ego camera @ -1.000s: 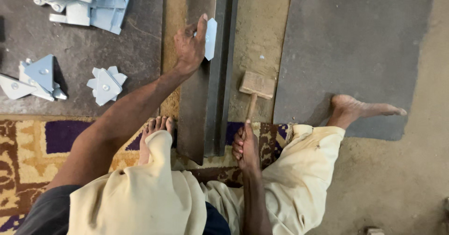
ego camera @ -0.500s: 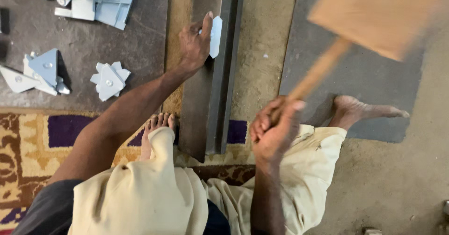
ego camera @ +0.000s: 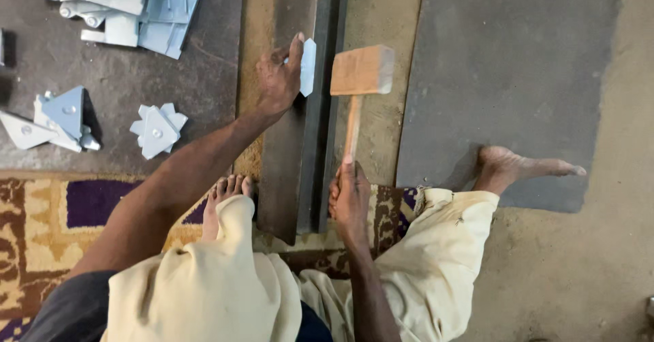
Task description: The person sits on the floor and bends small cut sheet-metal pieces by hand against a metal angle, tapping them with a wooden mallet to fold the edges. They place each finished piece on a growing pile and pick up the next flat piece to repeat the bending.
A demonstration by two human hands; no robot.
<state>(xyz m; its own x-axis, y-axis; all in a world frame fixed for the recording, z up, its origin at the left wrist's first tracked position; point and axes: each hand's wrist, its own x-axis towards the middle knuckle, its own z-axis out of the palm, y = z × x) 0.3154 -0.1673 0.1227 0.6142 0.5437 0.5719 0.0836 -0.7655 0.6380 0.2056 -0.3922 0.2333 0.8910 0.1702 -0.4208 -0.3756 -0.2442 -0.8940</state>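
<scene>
Your left hand (ego camera: 278,80) pinches a small pale-blue metal plate (ego camera: 308,67) (flat, with pointed ends) upright against the long grey steel bar (ego camera: 300,172) on the floor. Your right hand (ego camera: 350,202) is closed around the handle of a wooden mallet (ego camera: 361,71), whose head sits just right of the plate.

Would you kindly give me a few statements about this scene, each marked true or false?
1. The right hand grips a wooden mallet by its handle. True.
2. The left hand holds a pale metal piece against the dark steel bar. True.
3. The mallet head is metal. False: it is wood.
4. The person wears shoes. False: the feet are bare.
5. More pale pieces lie to the left of the bar. True.
</scene>
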